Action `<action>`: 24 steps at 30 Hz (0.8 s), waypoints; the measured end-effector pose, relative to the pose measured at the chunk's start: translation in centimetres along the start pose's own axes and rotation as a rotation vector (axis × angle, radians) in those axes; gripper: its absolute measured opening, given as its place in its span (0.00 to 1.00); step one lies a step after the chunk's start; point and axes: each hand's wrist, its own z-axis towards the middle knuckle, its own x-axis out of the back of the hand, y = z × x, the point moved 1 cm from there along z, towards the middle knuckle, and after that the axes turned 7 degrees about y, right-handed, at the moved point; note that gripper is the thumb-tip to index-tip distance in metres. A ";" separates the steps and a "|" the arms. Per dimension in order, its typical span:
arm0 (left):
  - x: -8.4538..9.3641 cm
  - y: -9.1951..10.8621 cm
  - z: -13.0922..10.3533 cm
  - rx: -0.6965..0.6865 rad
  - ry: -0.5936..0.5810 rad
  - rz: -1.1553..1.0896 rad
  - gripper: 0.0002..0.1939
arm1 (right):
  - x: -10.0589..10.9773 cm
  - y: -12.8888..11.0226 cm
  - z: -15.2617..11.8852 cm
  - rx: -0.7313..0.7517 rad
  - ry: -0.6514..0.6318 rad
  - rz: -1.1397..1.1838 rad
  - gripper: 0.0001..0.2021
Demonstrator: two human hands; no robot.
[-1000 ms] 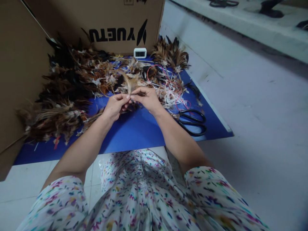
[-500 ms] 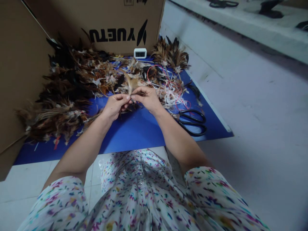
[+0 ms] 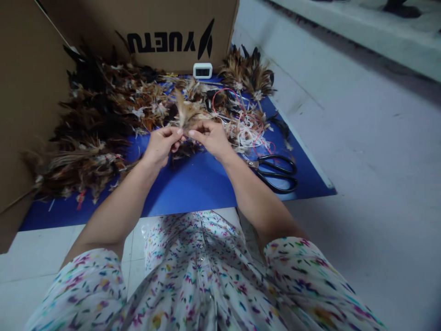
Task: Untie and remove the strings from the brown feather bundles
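Over the front middle of the blue board (image 3: pixel 193 193), my two hands meet at the fingertips. My left hand (image 3: pixel 163 145) is closed in a pinch on the base of a light brown feather (image 3: pixel 183 110), which stands up from the fingers. Close against it, my right hand (image 3: pixel 212 138) also pinches, its thumb and forefinger at the feather's lower end. Whether one feather or a small bunch is held is hard to make out. Loose feathers (image 3: pixel 188 151) lie under and behind the hands.
Feather bundles (image 3: pixel 93 115) pile up on the left, others (image 3: pixel 250 71) at back right. Black-handled scissors (image 3: pixel 275 174) lie beside my right forearm. White string (image 3: pixel 248 134) and a red cord (image 3: pixel 220 90) tangle behind them. A small digital clock (image 3: pixel 202 71) stands before a cardboard box (image 3: pixel 165 23).
My hands have shifted slightly left, and their fingertips have drawn a little apart. The feather stands more upright between them. The whole view has tilted slightly.
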 end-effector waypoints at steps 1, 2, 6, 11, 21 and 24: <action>0.1 0.2 0.1 -0.015 0.027 -0.022 0.11 | 0.0 0.1 -0.1 0.004 -0.022 -0.070 0.11; 0.2 0.4 0.2 -0.029 0.054 -0.042 0.11 | -0.1 0.1 -0.2 0.016 -0.052 -0.150 0.09; 0.9 0.9 0.8 -0.073 0.141 -0.084 0.10 | -0.6 -0.3 -1.2 0.118 -0.187 -0.486 0.04; 1.6 1.0 1.4 -0.102 0.196 -0.111 0.10 | -1.2 -0.5 -2.0 0.156 -0.335 -0.803 0.03; 1.8 0.7 1.6 -0.108 0.189 -0.100 0.10 | -1.8 -0.3 -1.9 0.170 -0.385 -0.840 0.07; 1.8 0.7 1.6 -0.113 0.197 -0.102 0.11 | -1.3 -0.2 -1.5 0.131 -0.275 -0.680 0.06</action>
